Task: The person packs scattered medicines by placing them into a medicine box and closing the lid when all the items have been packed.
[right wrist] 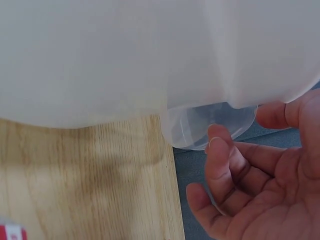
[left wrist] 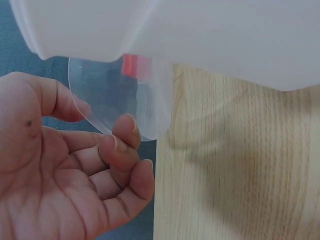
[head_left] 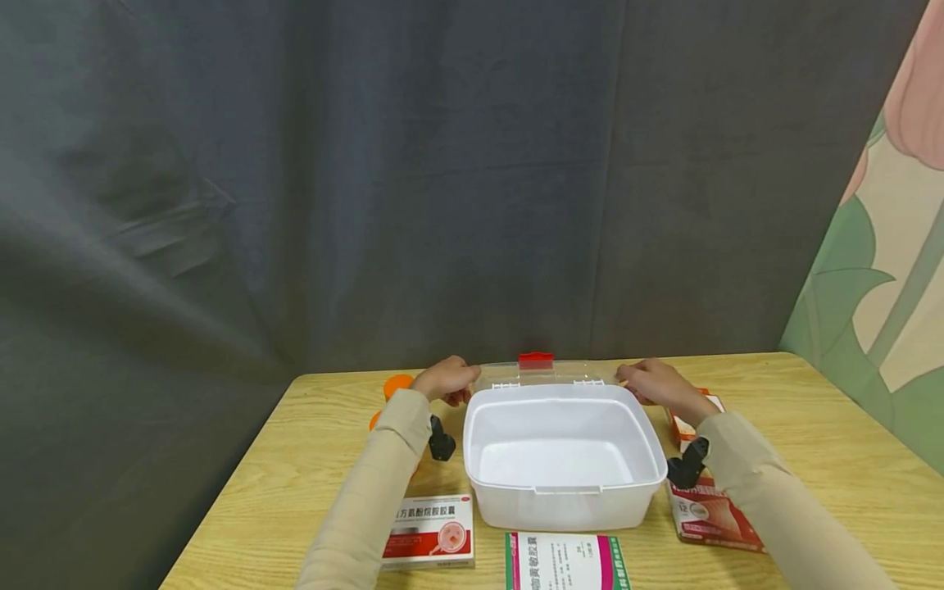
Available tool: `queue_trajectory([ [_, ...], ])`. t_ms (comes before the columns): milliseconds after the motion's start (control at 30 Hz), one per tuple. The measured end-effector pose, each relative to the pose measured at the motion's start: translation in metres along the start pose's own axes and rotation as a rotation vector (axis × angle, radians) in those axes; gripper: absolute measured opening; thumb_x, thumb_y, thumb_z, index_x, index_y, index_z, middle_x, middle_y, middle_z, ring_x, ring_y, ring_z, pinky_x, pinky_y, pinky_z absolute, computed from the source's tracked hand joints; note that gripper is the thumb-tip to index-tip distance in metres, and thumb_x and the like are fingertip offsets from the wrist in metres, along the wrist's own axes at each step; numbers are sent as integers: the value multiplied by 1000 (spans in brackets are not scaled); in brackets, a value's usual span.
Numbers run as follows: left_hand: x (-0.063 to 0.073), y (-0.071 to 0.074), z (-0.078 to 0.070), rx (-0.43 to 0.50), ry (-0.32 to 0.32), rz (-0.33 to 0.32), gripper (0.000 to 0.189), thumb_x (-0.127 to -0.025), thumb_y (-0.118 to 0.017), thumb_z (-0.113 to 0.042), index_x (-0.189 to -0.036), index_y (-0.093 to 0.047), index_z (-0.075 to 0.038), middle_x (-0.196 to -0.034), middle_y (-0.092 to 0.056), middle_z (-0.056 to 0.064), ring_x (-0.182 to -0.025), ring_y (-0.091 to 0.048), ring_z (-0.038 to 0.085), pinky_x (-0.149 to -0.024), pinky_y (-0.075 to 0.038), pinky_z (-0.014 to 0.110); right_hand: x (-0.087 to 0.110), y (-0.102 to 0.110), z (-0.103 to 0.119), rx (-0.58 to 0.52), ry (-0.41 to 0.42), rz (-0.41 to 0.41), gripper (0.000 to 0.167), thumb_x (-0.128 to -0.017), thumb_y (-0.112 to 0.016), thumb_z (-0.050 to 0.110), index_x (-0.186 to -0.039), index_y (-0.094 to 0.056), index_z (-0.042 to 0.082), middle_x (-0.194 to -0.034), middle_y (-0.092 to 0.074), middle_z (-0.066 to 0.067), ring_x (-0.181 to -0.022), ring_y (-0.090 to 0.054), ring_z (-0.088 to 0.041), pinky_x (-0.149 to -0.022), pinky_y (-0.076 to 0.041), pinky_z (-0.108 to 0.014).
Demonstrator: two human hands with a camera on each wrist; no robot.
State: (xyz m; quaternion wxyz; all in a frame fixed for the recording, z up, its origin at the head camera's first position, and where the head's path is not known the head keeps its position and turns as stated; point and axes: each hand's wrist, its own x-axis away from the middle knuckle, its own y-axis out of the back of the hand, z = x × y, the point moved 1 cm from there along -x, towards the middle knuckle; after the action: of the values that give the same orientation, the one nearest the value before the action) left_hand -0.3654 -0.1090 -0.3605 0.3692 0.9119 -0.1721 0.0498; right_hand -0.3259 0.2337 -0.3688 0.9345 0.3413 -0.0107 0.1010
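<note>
An open white plastic box stands on a wood-grain counter. Along its far rim is a clear lid with a red latch; the left hand and right hand pinch its opposite ends, each grip narrow. Around the box lie a red-and-white medicine carton front-left, a green-edged medicine carton in front, and a red medicine carton front-right. Sleeved forearms partly hide orange round items left of it.
</note>
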Motion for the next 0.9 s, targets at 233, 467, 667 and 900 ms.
queue_trajectory([
  [233,-2,1,-1,-29,19,13,34,-95,-42,-21,-65,-51,-7,-63,-59,8,-52,-46,16,-55,-50,29,0,2,-3,12,-9,2,59,-96,-51,38,-130,-50,-10,-123,-56,-28,-100,-58,-35,-92,-48,-55],
  [467,-5,2,-7,-97,7,11,36,-97,-42,-22,-83,-62,5,-63,-58,6,-52,-47,15,-52,-48,25,2,8,-6,26,7,-1,56,-98,-49,39,-126,-55,-9,-118,-60,-25,-96,-60,-32,-90,-49,-54],
  [667,-5,1,-15,-151,-27,12,41,-98,-43,-22,-99,-63,13,-62,-57,6,-50,-46,14,-50,-47,23,4,16,-9,31,24,-2,55,-98,-49,40,-120,-59,-9,-110,-63,-21,-92,-61,-29,-88,-51,-53],
  [900,1,4,-27,-232,-171,-67,36,-96,-44,-22,-73,-63,-2,-67,-62,10,-51,-45,14,-50,-41,25,12,26,-13,30,84,-39,56,-100,-46,38,-125,-54,-11,-105,-65,-19,-90,-63,-29,-87,-52,-51],
])
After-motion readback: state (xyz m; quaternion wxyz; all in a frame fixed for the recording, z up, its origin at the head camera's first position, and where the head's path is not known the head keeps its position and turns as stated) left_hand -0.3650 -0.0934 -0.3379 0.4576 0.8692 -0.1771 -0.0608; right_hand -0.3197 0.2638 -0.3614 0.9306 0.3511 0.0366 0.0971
